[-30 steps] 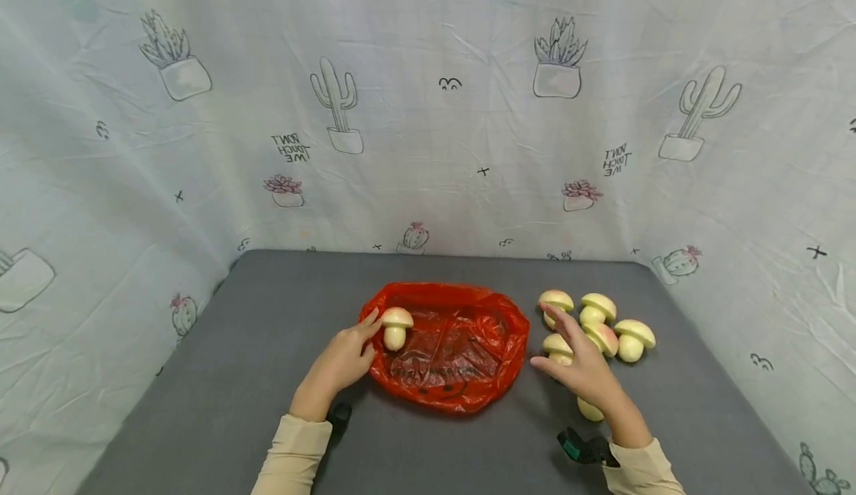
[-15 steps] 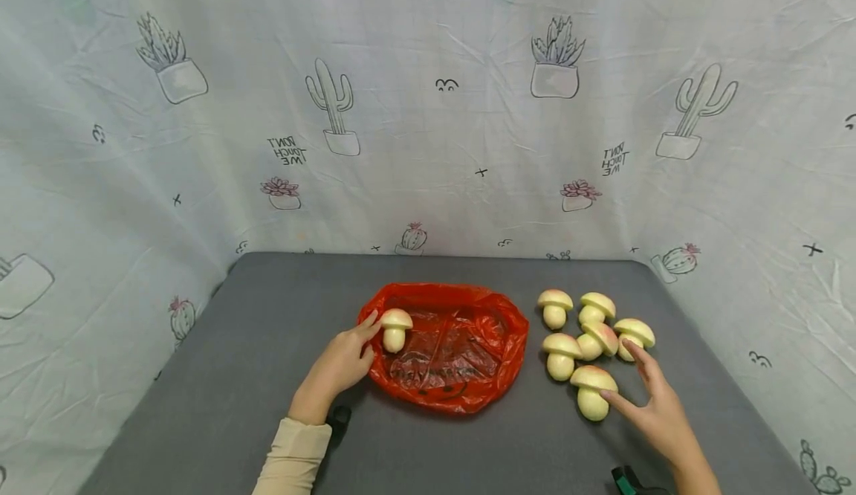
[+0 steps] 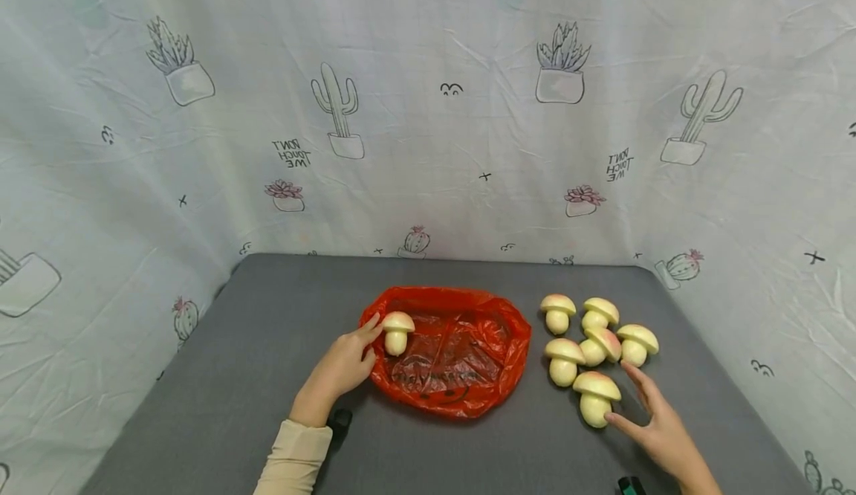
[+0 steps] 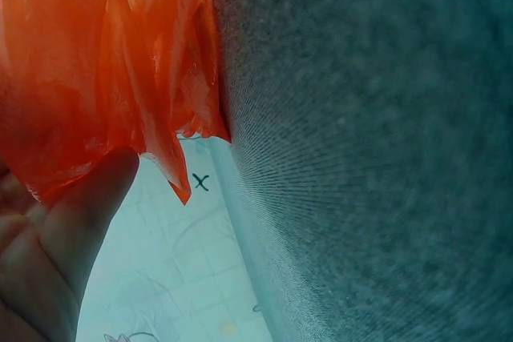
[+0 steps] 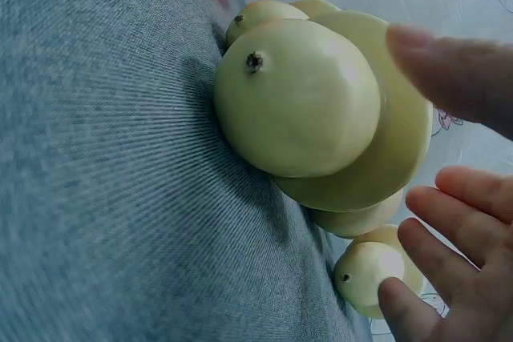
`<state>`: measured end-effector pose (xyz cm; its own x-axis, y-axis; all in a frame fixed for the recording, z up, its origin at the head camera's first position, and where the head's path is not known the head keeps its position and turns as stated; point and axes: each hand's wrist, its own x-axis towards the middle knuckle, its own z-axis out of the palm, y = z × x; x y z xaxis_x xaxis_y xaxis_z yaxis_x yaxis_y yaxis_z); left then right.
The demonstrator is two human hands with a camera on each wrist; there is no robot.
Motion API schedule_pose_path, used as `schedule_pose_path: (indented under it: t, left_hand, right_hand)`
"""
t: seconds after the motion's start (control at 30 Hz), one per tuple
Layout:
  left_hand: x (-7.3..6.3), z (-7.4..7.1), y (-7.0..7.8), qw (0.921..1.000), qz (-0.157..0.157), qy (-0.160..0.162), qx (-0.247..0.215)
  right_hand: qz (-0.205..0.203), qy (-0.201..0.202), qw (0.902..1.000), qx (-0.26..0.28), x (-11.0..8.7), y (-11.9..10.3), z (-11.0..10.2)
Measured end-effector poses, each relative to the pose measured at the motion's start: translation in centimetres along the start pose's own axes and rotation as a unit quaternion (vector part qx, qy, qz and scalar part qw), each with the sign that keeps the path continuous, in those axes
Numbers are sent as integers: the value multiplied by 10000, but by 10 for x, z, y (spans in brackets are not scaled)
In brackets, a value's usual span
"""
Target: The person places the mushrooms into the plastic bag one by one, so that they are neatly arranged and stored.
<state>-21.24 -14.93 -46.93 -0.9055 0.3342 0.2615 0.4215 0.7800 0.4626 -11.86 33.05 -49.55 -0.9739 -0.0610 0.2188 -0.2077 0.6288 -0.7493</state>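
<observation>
At the left rim of an open red plastic bag [image 3: 448, 402], my left hand [image 3: 339, 365] grips the film; the left wrist view has its thumb [image 4: 100, 190] against the orange-looking plastic [image 4: 88, 62]. Inside the bag, beside those fingers, is one pale-yellow mushroom-shaped piece [image 3: 397, 335]. My right hand [image 3: 658, 421] is spread, holding nothing, just right of the nearest mushroom-shaped piece [image 3: 595, 400]. From the right wrist, that piece's rounded stem end [image 5: 296, 98] with a dark spot faces the camera, thumb above it and fingers beyond.
Several more mushroom-shaped pieces, among them a front-left one [image 3: 564, 363] and a rightmost one [image 3: 637, 343], stand close together right of the bag. A grey cloth-covered table [image 3: 221, 406] lies under everything, with a cactus-print curtain [image 3: 401, 146] behind and at both sides.
My right hand has moved right and toward me, from over the group to beside the nearest piece, with its fingertips drawing back slightly lately. The left hand stays at the bag's rim.
</observation>
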Motion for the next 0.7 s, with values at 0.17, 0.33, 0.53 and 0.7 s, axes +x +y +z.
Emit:
schedule_pose_path:
  t: [0.17,0.33,0.53,0.7]
  left_hand:
    - [0,-1,1,10000,-65,-19,-34]
    - [-1,0,1,9999,-126,-46,-16]
    - [-1,1,2,9999,-127,0,32]
    - [-2,2,1,9999,-90,45,1]
  right_hand:
    - [327,-383,9987,-10,1,2,-2]
    - [504,-653,9966,10,0,5,-1]
    - [551,-786,9953,147,0,7,3]
    - [473,-785,9954,272,2,8,4]
